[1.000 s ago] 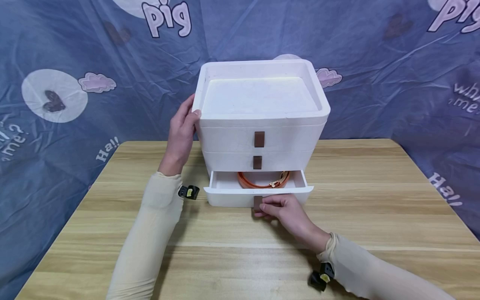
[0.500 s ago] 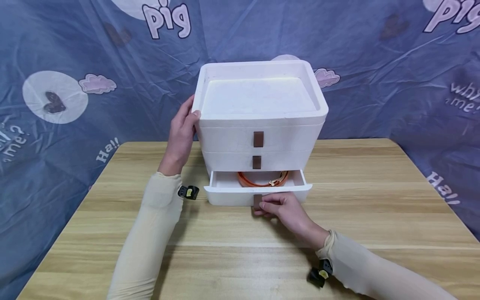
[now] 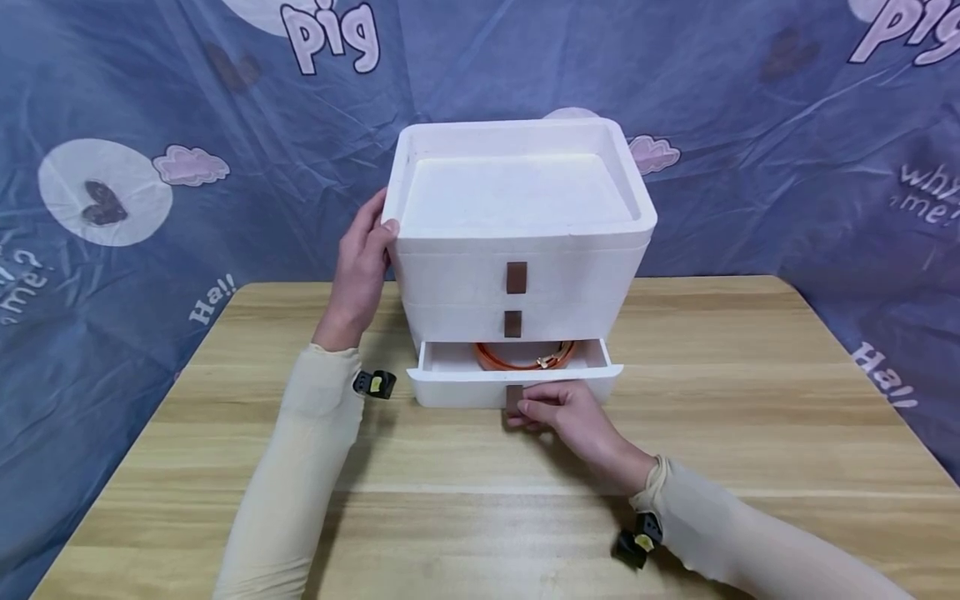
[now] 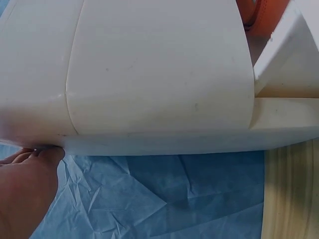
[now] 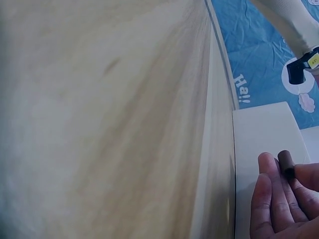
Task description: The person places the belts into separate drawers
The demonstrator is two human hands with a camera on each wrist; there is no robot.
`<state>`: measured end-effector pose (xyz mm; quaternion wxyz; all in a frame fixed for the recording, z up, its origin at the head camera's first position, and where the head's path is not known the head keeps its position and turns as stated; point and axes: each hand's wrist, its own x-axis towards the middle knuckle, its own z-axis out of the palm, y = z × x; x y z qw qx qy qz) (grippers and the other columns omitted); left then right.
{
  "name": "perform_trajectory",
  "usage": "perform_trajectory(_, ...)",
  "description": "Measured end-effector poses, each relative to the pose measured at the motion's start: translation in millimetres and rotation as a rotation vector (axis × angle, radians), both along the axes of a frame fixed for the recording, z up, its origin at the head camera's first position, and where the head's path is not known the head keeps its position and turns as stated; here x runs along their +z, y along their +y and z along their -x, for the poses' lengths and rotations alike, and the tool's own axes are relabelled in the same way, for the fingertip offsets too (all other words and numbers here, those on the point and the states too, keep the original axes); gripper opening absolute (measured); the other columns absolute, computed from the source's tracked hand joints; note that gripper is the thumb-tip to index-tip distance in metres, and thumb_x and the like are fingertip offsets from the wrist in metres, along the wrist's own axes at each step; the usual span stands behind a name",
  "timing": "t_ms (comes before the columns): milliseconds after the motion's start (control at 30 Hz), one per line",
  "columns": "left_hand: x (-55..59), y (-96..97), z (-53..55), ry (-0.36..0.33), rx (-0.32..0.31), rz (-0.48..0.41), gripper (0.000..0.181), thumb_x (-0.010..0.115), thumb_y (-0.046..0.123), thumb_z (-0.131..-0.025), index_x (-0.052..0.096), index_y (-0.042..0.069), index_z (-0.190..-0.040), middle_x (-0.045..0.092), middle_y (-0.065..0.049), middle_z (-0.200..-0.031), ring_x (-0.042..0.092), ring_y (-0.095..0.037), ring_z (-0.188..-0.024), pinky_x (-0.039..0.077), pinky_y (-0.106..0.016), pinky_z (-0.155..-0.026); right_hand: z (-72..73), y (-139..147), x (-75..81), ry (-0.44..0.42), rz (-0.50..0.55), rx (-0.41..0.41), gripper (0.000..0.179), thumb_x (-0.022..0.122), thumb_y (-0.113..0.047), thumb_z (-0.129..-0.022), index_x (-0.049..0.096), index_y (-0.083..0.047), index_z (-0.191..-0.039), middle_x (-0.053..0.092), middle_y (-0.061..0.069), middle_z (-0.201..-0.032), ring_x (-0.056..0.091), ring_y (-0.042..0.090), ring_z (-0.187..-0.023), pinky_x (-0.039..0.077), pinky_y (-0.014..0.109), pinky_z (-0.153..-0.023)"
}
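Note:
A white drawer unit (image 3: 450, 279) stands on the table, its bottom drawer (image 3: 450, 392) pulled partly out. Inside that drawer lies a coiled orange-brown belt (image 3: 491, 360) with a gold-coloured buckle; its back part is hidden beneath the unit. My right hand (image 3: 581, 421) pinches the brown pull tab (image 3: 513, 398) on the drawer front between thumb and fingers; the right wrist view shows this tab (image 5: 285, 162) against the thumb. My left hand (image 3: 356, 271) rests against the unit's upper left side, thumb at the front corner. In the left wrist view this hand (image 4: 27, 186) touches the white side wall.
Two upper drawers with brown tabs (image 3: 517, 277) are closed. The unit's top is a shallow recessed tray (image 3: 637, 223). Below is a wood-grain table (image 3: 720, 392). A blue printed cloth (image 3: 300, 142) hangs behind. Each wrist wears a small black camera (image 3: 375, 384).
The bottom drawer has slid slightly inward, with my right hand moving along while pinching its tab. My left hand stays at the unit's side.

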<state>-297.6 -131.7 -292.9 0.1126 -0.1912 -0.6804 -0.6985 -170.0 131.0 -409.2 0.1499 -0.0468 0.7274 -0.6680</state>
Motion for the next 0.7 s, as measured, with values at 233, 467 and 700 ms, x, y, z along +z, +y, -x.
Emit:
perform_trajectory(233,0.1,0.1,1.3,-0.011,-0.001,-0.007,0.055,0.045,0.02,-0.099,0.037,0.006,-0.151,0.045,-0.01,-0.146,0.046,-0.023,-0.127,0.037,-0.04,-0.103,1.7,0.6,-0.5,0.007,0.015,0.003,0.024,0.059,-0.001,-0.094,0.066,0.015,-0.111,0.071,0.023,-0.095,0.069,0.034,-0.091,0.054,0.038,-0.079)
perform_trajectory(467,0.0,0.3,1.0,-0.01,-0.006,-0.008,0.055,0.045,0.019,-0.099,0.036,0.005,-0.151,0.044,-0.01,-0.147,0.045,-0.023,-0.128,0.036,-0.04,-0.104,2.5,-0.1,-0.6,-0.001,0.021,-0.004,0.023,0.059,0.001,-0.094,0.065,0.016,-0.11,0.07,0.023,-0.099,0.07,0.033,-0.091,0.054,0.037,-0.078)
perform_trajectory(700,-0.6,-0.9,1.1,-0.004,-0.007,-0.014,0.055,0.045,0.02,-0.099,0.036,0.005,-0.151,0.044,-0.011,-0.146,0.046,-0.024,-0.126,0.037,-0.04,-0.103,3.1,-0.7,-0.4,0.006,0.018,-0.012,0.022,0.059,0.001,-0.094,0.066,0.015,-0.11,0.07,0.023,-0.098,0.07,0.032,-0.091,0.054,0.038,-0.078)
